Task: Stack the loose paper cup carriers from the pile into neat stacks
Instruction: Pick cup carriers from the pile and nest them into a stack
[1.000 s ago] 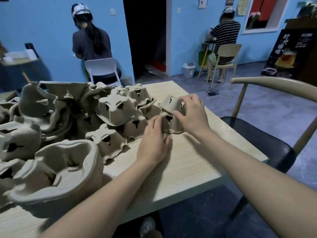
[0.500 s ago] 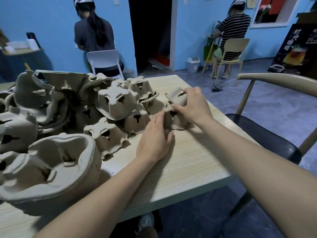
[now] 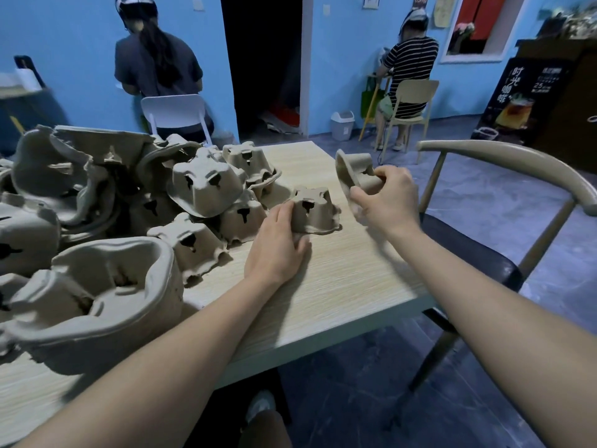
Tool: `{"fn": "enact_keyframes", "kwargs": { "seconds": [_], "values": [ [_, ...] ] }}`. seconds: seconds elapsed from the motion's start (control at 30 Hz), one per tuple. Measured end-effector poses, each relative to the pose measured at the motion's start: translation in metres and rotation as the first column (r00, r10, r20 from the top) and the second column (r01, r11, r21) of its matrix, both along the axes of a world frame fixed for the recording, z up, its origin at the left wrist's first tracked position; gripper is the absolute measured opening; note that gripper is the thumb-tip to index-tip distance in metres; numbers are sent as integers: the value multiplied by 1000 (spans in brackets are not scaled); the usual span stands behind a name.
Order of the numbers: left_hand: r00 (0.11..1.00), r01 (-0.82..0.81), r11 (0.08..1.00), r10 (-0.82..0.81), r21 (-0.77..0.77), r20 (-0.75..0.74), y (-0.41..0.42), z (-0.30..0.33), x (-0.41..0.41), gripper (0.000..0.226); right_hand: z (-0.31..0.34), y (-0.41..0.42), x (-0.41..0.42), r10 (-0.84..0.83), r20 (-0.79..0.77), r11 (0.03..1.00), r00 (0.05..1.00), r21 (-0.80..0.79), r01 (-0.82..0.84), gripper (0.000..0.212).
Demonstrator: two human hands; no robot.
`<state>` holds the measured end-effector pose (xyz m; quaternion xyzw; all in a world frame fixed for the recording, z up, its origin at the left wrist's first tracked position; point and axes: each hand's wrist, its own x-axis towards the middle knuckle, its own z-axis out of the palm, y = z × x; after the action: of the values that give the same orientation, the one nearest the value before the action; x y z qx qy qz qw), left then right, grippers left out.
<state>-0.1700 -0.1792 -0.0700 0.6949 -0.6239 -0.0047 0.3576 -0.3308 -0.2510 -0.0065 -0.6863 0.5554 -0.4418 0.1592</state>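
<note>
Pulp-brown carriers are lying heaped in a pile (image 3: 135, 202) on the left of the wooden table (image 3: 339, 286). One upturned carrier (image 3: 313, 210) is sitting just right of the heap, the left hand (image 3: 274, 250) resting flat-fingered against its near side. Above and to its right, the right hand (image 3: 386, 202) is gripping a tilted carrier (image 3: 353, 173), lifted clear of the tabletop.

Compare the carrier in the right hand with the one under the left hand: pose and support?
The lifted carrier is off the table, tilted, gripped by the right hand; the seated carrier sits upside down on the table, steadied by the left hand. Both are the same grey-brown moulded pulp.
</note>
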Motion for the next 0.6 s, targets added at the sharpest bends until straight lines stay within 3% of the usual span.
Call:
{"fn": "enact_keyframes", "kwargs": {
  "seconds": [0.17,0.33,0.4,0.47,0.53,0.6],
  "values": [
    [999,45,998,-45,-39,-6,3,15,-10,57,17,18,-14,65,234,996,970,41,-76,29],
    [935,41,994,-1,104,-356,2,50,-28,35,30,41,-12,142,525,966,839,112,-234,12],
    [826,120,982,-19,143,-563,7,63,-32,25,33,50,-7,182,621,940,762,117,-320,13],
    [608,200,973,-32,114,-793,13,76,-33,25,38,61,-1,229,669,912,707,107,-397,14],
    [442,158,983,16,95,-897,23,92,-28,17,41,71,6,271,686,883,675,102,-459,11],
    [363,63,995,54,83,-930,30,105,-16,10,43,77,10,307,661,851,685,131,-508,10]
  ]
}}
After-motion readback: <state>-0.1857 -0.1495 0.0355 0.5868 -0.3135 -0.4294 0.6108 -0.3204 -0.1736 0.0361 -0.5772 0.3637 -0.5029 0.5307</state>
